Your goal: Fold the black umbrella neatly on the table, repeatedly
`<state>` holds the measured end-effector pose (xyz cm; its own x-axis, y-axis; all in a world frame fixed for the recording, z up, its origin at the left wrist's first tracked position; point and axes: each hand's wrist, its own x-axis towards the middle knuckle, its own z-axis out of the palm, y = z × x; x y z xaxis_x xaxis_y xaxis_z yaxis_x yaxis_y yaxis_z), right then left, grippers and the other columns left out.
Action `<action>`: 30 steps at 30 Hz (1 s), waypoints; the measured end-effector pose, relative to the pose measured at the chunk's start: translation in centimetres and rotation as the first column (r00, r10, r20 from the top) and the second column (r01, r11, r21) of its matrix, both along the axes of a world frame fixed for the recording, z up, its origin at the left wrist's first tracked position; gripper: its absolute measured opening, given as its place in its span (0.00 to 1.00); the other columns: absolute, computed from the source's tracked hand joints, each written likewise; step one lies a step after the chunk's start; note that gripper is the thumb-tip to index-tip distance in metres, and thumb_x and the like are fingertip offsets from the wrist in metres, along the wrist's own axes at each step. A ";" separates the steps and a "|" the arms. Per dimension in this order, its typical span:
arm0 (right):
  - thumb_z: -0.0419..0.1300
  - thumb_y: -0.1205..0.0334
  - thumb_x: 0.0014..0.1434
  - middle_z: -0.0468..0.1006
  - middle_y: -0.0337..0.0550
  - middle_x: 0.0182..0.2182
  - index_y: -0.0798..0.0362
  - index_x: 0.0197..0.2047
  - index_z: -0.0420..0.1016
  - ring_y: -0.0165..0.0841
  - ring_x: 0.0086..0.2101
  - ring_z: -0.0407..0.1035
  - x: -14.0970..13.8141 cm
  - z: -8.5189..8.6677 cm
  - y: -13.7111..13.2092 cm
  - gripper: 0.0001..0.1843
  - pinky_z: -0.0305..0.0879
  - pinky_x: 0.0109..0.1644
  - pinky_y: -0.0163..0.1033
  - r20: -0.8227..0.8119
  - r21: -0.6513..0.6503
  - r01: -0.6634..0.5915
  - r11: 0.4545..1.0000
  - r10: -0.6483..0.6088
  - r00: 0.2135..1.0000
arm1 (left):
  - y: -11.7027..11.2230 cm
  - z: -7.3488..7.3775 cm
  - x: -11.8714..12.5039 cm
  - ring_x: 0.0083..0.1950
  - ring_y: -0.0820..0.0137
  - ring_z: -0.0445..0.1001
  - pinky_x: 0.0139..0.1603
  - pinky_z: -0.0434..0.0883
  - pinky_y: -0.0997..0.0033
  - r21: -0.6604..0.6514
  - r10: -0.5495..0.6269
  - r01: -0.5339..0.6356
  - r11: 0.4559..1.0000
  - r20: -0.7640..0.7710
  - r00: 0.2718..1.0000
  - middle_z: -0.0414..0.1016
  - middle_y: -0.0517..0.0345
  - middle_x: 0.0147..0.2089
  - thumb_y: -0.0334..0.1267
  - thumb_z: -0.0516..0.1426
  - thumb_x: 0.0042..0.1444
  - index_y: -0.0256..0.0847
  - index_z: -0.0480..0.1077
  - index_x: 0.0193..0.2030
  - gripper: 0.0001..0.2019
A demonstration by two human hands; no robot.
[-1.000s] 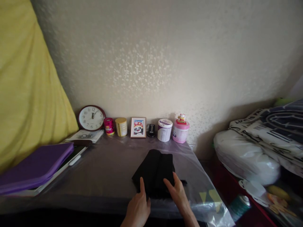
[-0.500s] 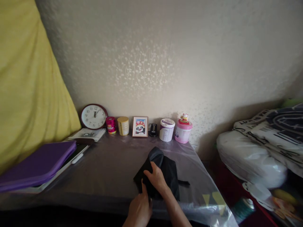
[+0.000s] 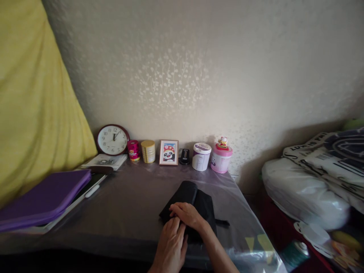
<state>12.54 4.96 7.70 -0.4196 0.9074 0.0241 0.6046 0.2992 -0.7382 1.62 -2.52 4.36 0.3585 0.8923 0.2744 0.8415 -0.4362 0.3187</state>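
Note:
A black folded cloth bundle (image 3: 202,206), which looks like a collapsed umbrella, lies near the table's front edge. One corner points left and a thin strap (image 3: 222,222) sticks out to the right. My right hand (image 3: 186,214) rests across the bundle, its fingers bent and closed on the fabric. Just in front of it is my left hand (image 3: 171,242), whose fingertips meet the right hand's fingers at the cloth's near side. The left fingers are pressed together, gripping the cloth's edge. Part of the bundle is hidden beneath both hands.
The table (image 3: 122,204) has a plastic cover. Along the wall stand a clock (image 3: 113,140), tins (image 3: 148,151), a picture frame (image 3: 168,152) and tubs (image 3: 201,156). Purple folders (image 3: 48,193) lie left. A stuffed plastic bag (image 3: 301,189) and a spray can (image 3: 295,254) are beyond the right edge.
My right hand has lowered and its fingers have flattened over the cloth. My left hand has moved up against it. The cloth's raised far fold now lies flatter.

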 end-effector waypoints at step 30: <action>0.45 0.62 0.63 0.77 0.39 0.43 0.48 0.39 0.76 0.34 0.53 0.60 2.9 -3.1 8.5 0.17 0.42 0.61 0.47 0.305 0.443 -0.023 0.896 -0.126 0.944 | 3.3 -5.1 1.1 0.68 0.57 0.40 0.64 0.50 0.53 -0.386 0.066 -0.070 0.920 -0.024 0.998 0.33 0.53 0.68 0.24 0.44 0.51 0.48 0.41 0.65 0.34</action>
